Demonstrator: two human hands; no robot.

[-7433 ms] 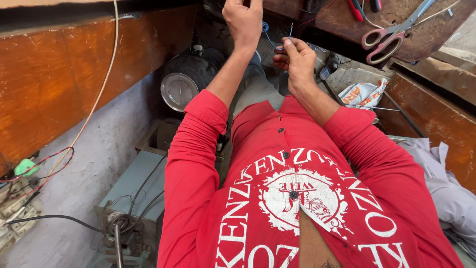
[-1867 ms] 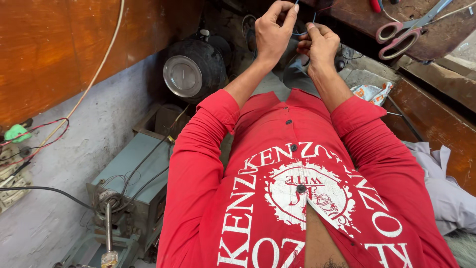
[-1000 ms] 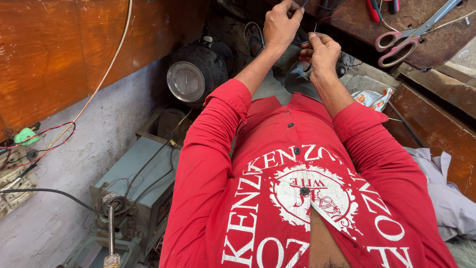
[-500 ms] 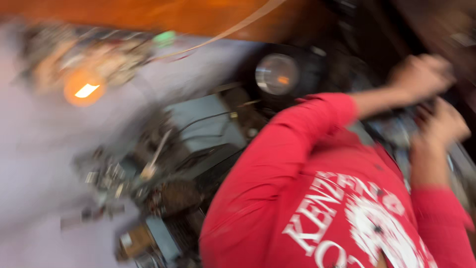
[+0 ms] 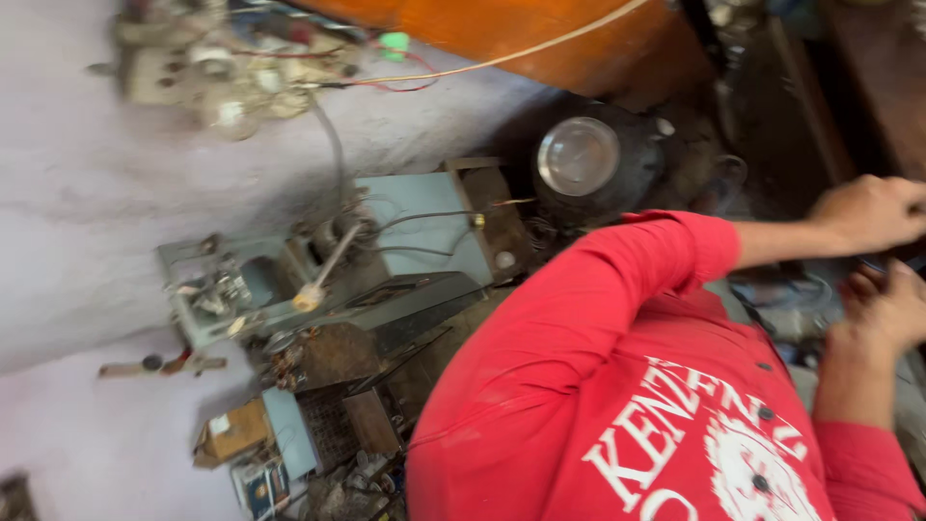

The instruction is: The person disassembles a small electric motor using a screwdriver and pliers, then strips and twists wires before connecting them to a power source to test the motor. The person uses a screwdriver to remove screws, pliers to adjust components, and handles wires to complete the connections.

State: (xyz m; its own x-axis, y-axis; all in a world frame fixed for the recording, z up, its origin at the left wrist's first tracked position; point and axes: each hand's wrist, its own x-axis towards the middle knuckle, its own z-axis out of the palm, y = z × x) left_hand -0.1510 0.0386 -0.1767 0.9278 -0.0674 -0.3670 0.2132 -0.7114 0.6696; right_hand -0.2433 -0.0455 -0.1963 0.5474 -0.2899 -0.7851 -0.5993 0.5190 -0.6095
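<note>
Two hands meet at the right edge: left hand loosely curled, right hand below; whether they pinch anything, blur hides. Working steadily suits best.

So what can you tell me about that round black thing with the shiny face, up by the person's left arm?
The round black housing looks like dark, grimy metal, with a shiny silver disc on its face that catches the light. A small pale knob sits at its upper right edge. It lies against the grey wall, under the orange wooden board, right of a grey-blue machine and just above the red sleeve. The picture is blurred; whether the sleeve touches it cannot be told. No hand is on it.
</note>
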